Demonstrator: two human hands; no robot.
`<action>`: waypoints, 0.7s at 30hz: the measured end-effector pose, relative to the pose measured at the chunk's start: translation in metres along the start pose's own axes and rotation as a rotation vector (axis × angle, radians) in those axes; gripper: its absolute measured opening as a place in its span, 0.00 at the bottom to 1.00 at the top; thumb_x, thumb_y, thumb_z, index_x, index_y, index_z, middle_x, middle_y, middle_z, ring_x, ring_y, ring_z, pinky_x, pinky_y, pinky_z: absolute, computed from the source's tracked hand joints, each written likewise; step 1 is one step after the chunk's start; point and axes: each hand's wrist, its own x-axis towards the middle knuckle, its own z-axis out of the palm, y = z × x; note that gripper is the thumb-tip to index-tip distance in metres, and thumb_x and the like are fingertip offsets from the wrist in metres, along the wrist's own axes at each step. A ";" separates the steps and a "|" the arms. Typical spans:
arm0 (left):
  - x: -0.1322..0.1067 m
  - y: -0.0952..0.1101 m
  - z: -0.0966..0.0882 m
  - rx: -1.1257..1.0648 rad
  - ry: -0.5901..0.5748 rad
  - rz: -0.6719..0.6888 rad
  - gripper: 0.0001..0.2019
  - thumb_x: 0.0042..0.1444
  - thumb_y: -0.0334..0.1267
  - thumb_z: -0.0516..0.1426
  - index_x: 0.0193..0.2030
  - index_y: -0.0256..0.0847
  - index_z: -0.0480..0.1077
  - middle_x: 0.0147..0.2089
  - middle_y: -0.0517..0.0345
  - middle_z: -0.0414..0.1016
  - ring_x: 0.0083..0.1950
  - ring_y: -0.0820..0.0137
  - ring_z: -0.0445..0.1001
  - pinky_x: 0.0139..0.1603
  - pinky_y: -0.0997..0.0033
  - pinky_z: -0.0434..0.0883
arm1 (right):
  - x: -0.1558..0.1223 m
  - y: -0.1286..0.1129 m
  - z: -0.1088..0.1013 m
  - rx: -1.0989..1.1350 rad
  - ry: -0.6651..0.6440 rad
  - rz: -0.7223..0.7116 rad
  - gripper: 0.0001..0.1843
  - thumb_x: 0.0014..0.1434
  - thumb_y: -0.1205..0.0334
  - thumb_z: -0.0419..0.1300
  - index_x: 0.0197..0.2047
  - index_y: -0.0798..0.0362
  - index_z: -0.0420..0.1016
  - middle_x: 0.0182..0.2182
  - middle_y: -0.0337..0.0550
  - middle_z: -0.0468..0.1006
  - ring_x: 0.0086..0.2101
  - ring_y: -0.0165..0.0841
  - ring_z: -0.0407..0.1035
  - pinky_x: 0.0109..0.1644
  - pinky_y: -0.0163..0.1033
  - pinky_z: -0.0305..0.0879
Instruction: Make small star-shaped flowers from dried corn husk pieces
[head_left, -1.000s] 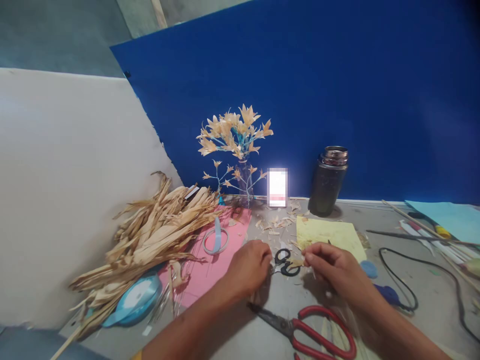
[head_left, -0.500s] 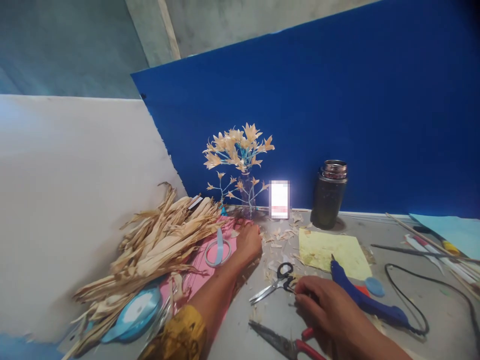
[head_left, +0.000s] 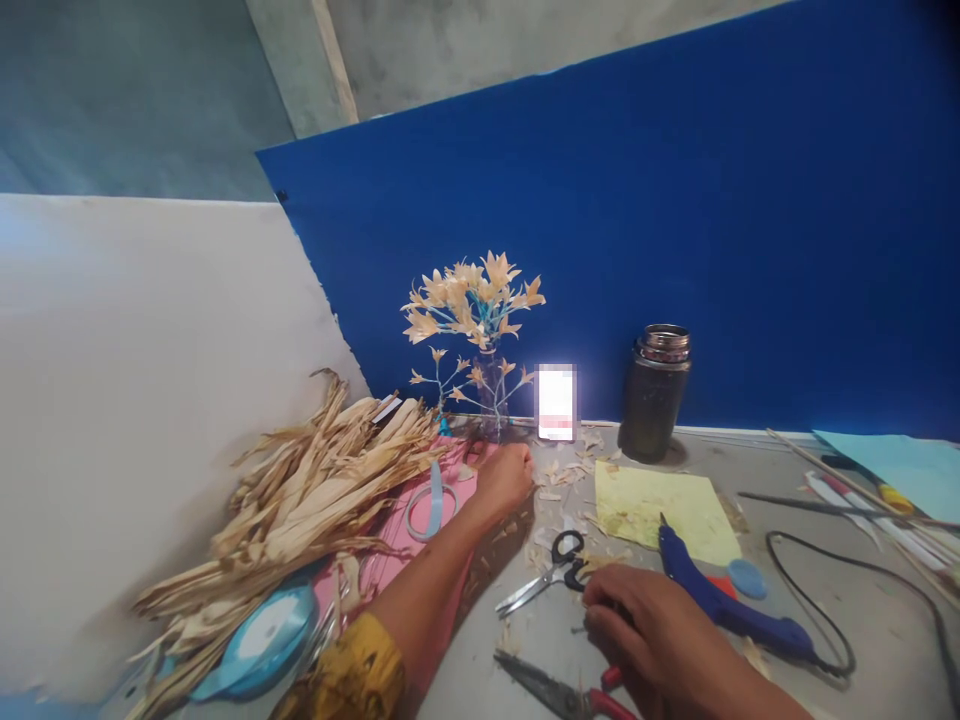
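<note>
My left hand [head_left: 508, 476] is curled closed over the far end of the pink sheet [head_left: 400, 560], in front of the glass vase [head_left: 493, 400]; its fingertips are hidden. My right hand [head_left: 637, 615] is closed low over the table, just right of the black-handled scissors [head_left: 555, 575]. A thin dark tip shows beside its fingers, too small to name. Under its wrist lie red-handled shears [head_left: 551, 685], partly covered. Pale husk flowers [head_left: 472, 295] on blue stems rise from the vase, and smaller flower sprigs [head_left: 495, 380] stand in front of it.
Dried husks [head_left: 315, 500] and a blue ribbon roll [head_left: 262, 635] lie left, near a light-blue tape roll [head_left: 433, 510]. A blue glue gun [head_left: 720, 595] with a cord rests by yellow paper [head_left: 664, 510]. Behind stands a dark flask [head_left: 654, 395]. Husk scraps litter the middle.
My left hand has shifted slightly to the right, away from the sheet's far edge. My right hand stays beside the scissors, and a thin tip now shows by its fingers.
</note>
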 end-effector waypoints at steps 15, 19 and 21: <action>0.014 0.016 0.039 -0.116 0.064 0.074 0.07 0.58 0.34 0.56 0.33 0.37 0.75 0.42 0.43 0.77 0.47 0.58 0.74 0.49 0.61 0.65 | 0.003 0.009 0.007 0.002 0.050 -0.019 0.09 0.60 0.64 0.55 0.32 0.49 0.75 0.32 0.39 0.81 0.34 0.34 0.73 0.38 0.34 0.60; 0.017 0.010 0.038 -0.295 0.099 0.055 0.07 0.57 0.31 0.55 0.30 0.39 0.73 0.39 0.49 0.76 0.45 0.62 0.73 0.50 0.63 0.64 | 0.005 0.009 0.005 0.033 0.060 0.001 0.09 0.60 0.64 0.54 0.31 0.50 0.74 0.31 0.39 0.80 0.34 0.35 0.73 0.37 0.35 0.60; 0.019 0.007 0.037 -0.417 0.115 0.037 0.07 0.56 0.30 0.55 0.28 0.39 0.72 0.36 0.52 0.75 0.43 0.64 0.71 0.48 0.65 0.65 | 0.005 0.009 0.004 0.049 0.071 0.019 0.09 0.60 0.63 0.54 0.31 0.50 0.74 0.31 0.40 0.81 0.34 0.35 0.73 0.38 0.36 0.61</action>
